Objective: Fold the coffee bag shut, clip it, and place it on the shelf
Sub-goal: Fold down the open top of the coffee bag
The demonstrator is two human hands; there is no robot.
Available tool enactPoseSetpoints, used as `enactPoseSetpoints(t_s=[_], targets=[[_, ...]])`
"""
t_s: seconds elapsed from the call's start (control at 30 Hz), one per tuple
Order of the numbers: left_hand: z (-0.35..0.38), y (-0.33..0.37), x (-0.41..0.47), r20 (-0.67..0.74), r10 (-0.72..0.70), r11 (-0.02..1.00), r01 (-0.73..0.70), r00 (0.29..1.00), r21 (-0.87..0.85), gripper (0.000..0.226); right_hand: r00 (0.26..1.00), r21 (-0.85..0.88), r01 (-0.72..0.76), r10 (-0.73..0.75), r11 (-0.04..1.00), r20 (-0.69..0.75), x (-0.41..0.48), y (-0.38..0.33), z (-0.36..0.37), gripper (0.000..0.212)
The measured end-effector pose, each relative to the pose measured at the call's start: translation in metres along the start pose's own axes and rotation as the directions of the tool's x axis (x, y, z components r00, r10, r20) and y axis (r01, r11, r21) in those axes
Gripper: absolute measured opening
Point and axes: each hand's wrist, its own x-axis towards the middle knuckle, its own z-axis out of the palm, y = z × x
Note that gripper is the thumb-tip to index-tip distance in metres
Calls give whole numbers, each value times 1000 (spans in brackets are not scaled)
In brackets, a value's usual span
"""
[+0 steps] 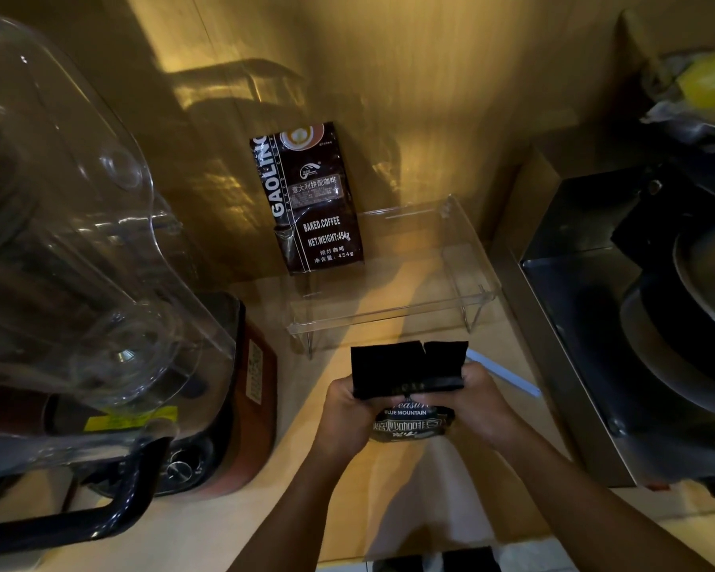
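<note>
A black coffee bag (407, 375) marked "Blue Mountain" is held upright over the wooden counter, its flat top strip standing up with a small notch in the edge. My left hand (343, 410) grips the bag's left side and my right hand (481, 400) grips its right side, fingers pinching just below the top strip. A pale blue-white clip stick (502, 373) lies on the counter just right of my right hand. Behind the bag stands a clear acrylic shelf (389, 319). On its left part leans a second dark coffee bag (310, 200) marked "Gaoling".
A large clear blender jug with a black handle (79, 282) on a brown base (240, 406) fills the left side. A steel machine (620, 324) stands at the right, close to the shelf. A wooden wall (389, 76) closes the back.
</note>
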Motion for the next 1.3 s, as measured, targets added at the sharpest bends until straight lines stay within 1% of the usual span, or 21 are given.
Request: enactPoseSetpoints(t_s=[0.07, 0.13, 0.2, 0.23, 0.3, 0.37, 0.43, 0.57, 0.6, 0.67, 0.73, 0.8, 0.87, 1.0, 1.03, 1.07, 1.13, 1.2, 1.3], targets=[[-1, 0, 0, 21, 11, 1000, -11, 1000, 0, 24, 999, 17, 25, -25, 1000, -22, -1, 0, 1, 29], [-2, 1, -1, 40, 21, 1000, -21, 999, 7, 23, 999, 42, 37, -36, 998, -29, -2, -1, 3, 22], [0, 0, -1, -6, -7, 1000, 7, 1000, -16, 19, 1000, 79, 23, -22, 997, -21, -3, -1, 4, 14], [0, -1, -2, -30, -33, 999, 31, 999, -38, 16, 1000, 99, 10, -9, 995, -10, -4, 0, 4, 13], [0, -2, 0, -32, -60, 997, 59, 998, -48, 12, 1000, 143, -24, 22, 989, 17, -5, 0, 3, 19], [-1, 1, 2, 1, -67, 997, 67, 998, -26, 15, 999, 164, -38, 32, 986, 39, -5, -1, 1, 20], [-3, 2, 3, 16, -67, 998, 67, 998, -18, 17, 999, 150, -38, 33, 988, 32, -5, -1, -1, 23], [-1, 0, 2, -20, -54, 998, 53, 998, -22, 25, 1000, 129, -23, 21, 991, 15, -2, 0, -2, 26], [-1, -1, 1, -49, -64, 997, 61, 997, -51, 23, 1000, 128, -11, 9, 992, 12, -2, 0, -2, 26], [-1, -3, -1, -78, -106, 984, 94, 991, -150, 11, 1000, 118, 9, -12, 993, 25, -2, 0, -6, 24], [-4, -4, -1, -43, -138, 964, 124, 990, -233, 22, 999, 130, 20, -25, 991, 38, -3, 0, -7, 22], [-8, -1, 1, -34, -138, 952, 124, 990, -279, 27, 999, 223, 28, -35, 974, 29, -4, 1, -8, 20], [-10, 2, 2, -68, -122, 950, 97, 990, -296, 25, 999, 307, 36, -43, 951, 18, -3, 0, -10, 20], [-4, 8, -1, -104, -170, 903, 112, 980, -415, 15, 995, 340, 92, -98, 936, 1, -2, -6, -13, 18], [-2, 12, 0, -106, -163, 899, 103, 981, -425, 12, 994, 358, 102, -111, 928, 3, -2, -8, -13, 18], [-1, 17, 1, -111, -139, 912, 84, 984, -402, 10, 994, 383, 102, -113, 918, 7, -1, -10, -13, 18], [-1, 24, 6, -137, -95, 957, 53, 986, -284, 11, 996, 382, 82, -89, 921, 1, 3, -13, -15, 22], [-1, 25, 9, -160, -100, 978, 68, 982, -196, 12, 998, 301, 60, -58, 952, -16, 8, -15, -18, 23], [2, 23, 9, -156, -145, 974, 113, 977, -198, 14, 998, 205, 63, -62, 977, -11, 12, -13, -20, 18]])
